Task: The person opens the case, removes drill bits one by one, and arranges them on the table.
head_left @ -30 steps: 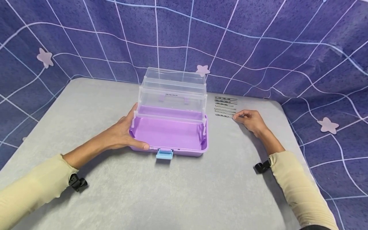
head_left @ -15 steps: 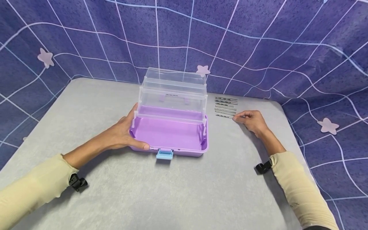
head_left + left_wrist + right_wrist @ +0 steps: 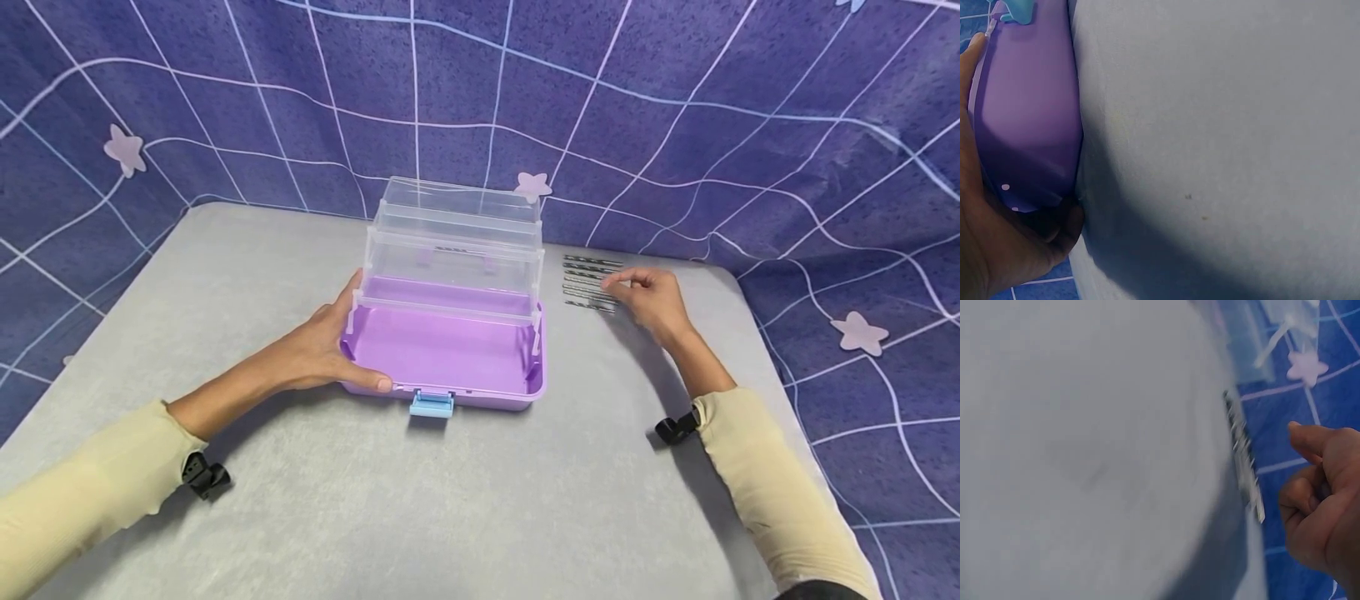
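A purple toolbox stands opened on the table, its clear tiered trays raised at the back. My left hand grips its left end, thumb on the front rim and fingers around the side; the left wrist view shows fingertips curled at the purple wall. To the right of the box lie several metal drill bits in a row, side by side. Over their right ends hovers my right hand, fingers loosely bent. The right wrist view shows that hand above the bits, with nothing visible in its fingers.
A light-blue latch hangs at the box's front. Through the clear trays a dark drill bit shows. Behind the grey table hangs a blue-purple gridded cloth with stars.
My right hand has left the right end of the nearest drill bit and moved up and slightly left over the row. The left hand and the toolbox have stayed put.
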Available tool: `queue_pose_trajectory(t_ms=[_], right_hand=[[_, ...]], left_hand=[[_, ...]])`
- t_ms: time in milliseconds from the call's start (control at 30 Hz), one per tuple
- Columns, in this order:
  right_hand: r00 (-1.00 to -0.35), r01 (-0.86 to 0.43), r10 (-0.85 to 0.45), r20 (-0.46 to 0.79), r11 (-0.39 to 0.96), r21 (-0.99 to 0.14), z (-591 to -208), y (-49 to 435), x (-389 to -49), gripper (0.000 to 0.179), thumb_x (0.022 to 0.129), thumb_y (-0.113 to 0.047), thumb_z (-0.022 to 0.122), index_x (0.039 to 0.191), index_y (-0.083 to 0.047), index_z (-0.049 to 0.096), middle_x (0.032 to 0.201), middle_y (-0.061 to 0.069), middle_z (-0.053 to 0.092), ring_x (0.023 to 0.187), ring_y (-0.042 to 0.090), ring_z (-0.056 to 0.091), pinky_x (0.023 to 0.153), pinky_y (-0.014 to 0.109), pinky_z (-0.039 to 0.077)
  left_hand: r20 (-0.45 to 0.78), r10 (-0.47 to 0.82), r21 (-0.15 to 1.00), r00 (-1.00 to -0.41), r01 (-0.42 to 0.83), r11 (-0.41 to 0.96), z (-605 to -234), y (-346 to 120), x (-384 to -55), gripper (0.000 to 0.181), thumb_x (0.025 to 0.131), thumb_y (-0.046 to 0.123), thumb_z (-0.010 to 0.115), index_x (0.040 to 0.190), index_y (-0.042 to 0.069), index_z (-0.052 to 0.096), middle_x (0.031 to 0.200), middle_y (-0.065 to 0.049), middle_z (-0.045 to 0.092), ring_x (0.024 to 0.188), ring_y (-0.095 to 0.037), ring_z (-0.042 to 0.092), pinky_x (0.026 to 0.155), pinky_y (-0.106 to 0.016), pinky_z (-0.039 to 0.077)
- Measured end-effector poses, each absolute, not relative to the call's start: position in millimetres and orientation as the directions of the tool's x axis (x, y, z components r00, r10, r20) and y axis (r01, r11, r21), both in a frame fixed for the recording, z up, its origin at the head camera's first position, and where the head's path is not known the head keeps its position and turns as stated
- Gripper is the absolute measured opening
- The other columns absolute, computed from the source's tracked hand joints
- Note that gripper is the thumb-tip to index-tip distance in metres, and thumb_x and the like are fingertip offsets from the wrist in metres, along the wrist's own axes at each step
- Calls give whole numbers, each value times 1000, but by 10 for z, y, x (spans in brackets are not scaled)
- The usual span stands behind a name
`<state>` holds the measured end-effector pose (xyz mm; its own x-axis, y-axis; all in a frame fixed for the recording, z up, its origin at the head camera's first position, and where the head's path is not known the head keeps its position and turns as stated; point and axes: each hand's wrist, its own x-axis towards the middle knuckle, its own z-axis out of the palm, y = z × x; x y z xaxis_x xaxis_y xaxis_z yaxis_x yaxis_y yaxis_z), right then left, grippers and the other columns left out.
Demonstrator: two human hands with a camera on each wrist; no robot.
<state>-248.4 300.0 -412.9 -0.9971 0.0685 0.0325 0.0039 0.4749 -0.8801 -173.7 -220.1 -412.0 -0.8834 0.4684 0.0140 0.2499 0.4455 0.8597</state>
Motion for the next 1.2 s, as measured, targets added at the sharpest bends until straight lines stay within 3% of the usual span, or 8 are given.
queue_pose_trajectory(t_ms=[300,400,500,633,733,867,967,1200], right_hand=[[-990,-124,17,140,368,-922,-3778,2585,-2573,15,97,-23,90,107,-11,90,58,-16,46,59,2,39,54,23,35],[-987,-157,-27,157,344,-926,-3675,2444,-2604,10,98,-20,89,105,-13,90,62,-17,57,62,1,44,59,21,41],[-985,-173,-69,158,342,-924,-3572,2305,-2645,11,99,-20,88,106,-13,89,78,-18,76,74,1,58,72,20,52],[-981,-187,-117,155,368,-911,-3443,2159,-2710,16,99,-25,88,110,-12,88,99,-17,84,100,5,69,93,24,55],[-977,-202,-144,156,401,-894,-3358,2070,-2741,21,98,-28,89,112,-13,88,79,-16,71,81,4,59,78,24,49],[-971,-223,-180,158,434,-873,-3271,1965,-2763,25,97,-30,91,115,-14,89,58,-16,35,57,5,28,55,27,29],[-965,-236,-216,153,446,-863,-3223,1893,-2790,26,97,-29,91,117,-13,89,59,-14,36,57,5,29,57,27,30],[-948,-254,-292,127,451,-856,-3141,1705,-2858,30,94,-27,94,119,-12,89,61,-12,33,61,8,29,62,31,32]], left_hand=[[3,471,843,-882,255,473,-4124,-2176,-1768,166,67,31,112,182,31,-7,160,-17,64,130,-35,74,122,-68,50],[-11,467,840,-884,245,484,-4125,-2179,-1764,167,67,31,112,182,31,-9,161,-18,63,131,-36,73,124,-69,48],[-20,465,828,-885,246,503,-4111,-2195,-1747,168,68,33,111,181,31,-13,163,-20,61,133,-37,72,125,-70,47],[-27,459,824,-888,240,513,-4089,-2207,-1728,168,68,34,111,181,33,-14,166,-19,58,135,-37,70,126,-70,45],[-21,459,834,-888,237,497,-4096,-2206,-1732,168,68,33,112,181,35,-12,166,-17,58,135,-37,71,125,-69,46],[-22,463,830,-886,242,502,-4112,-2206,-1738,169,67,34,112,181,34,-13,169,-19,57,139,-40,70,127,-72,43],[-31,469,822,-883,244,514,-4113,-2210,-1736,170,68,35,111,181,32,-16,171,-22,54,141,-42,68,129,-74,40],[-28,468,834,-883,237,498,-4103,-2217,-1732,169,68,34,112,181,32,-14,165,-22,59,135,-41,72,123,-71,49]])
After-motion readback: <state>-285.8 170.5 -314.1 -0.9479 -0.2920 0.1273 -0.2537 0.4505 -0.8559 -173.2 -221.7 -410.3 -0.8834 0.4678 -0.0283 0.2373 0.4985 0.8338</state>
